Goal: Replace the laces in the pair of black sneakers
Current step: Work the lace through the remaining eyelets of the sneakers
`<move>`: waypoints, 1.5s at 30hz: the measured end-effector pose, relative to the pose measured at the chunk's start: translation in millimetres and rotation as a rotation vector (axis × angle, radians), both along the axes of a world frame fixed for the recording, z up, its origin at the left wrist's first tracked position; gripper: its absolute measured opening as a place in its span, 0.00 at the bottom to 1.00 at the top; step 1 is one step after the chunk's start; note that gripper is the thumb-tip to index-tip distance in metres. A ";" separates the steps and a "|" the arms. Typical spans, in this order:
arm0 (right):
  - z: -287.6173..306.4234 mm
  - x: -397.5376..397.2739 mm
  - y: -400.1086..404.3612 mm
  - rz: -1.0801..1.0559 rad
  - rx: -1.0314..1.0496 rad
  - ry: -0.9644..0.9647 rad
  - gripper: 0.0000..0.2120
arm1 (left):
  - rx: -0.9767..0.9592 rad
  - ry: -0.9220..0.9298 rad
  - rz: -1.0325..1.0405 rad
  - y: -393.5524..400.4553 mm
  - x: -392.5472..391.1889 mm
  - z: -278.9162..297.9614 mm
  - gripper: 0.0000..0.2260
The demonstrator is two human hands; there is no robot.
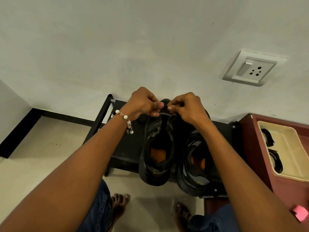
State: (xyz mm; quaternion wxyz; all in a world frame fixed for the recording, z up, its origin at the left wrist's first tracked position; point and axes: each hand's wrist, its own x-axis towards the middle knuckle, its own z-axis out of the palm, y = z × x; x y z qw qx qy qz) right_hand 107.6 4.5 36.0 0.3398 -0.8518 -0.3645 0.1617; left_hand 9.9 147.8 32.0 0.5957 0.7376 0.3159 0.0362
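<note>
Black was the colour of both sneakers, which were set side by side on a low black shelf (127, 144) against the wall. The left sneaker (157, 154) was being worked on at its toe end, and the right sneaker (195, 163) was left alone just beside it. A thin black lace (164, 113) was pinched between the two hands, over the front eyelets of the left sneaker.

The left hand (143, 102) was held above the toe, its fingers curled and the lace nipped by thumb and fingertip. The right hand (185, 106) was held the same way, very close to the left hand, its fingers also curled and nipping the lace. Both arms were stretched forward and down, and a bead bracelet (124, 117) was worn on the left wrist.

To do this step well, it was judged that the lace should be pulled evenly so both ends stayed the same length. The lace should be kept flat and not twisted. The sneaker could slip on the shelf, so gentle pulls were thought best. More black laces were seen in a cream tray (287, 143) to the right.
</note>
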 end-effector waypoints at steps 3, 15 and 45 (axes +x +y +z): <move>-4.1 5.5 -3.2 -0.044 -0.056 -0.016 0.03 | -0.038 -0.005 -0.010 1.2 -0.5 -1.7 0.06; -9.4 0.2 3.1 -0.018 -0.052 0.065 0.04 | -0.015 0.101 0.050 -10.2 1.1 -7.1 0.09; -54.7 -27.9 28.7 -0.329 -0.201 0.110 0.07 | -0.125 0.326 -0.069 -16.7 -15.4 -11.0 0.15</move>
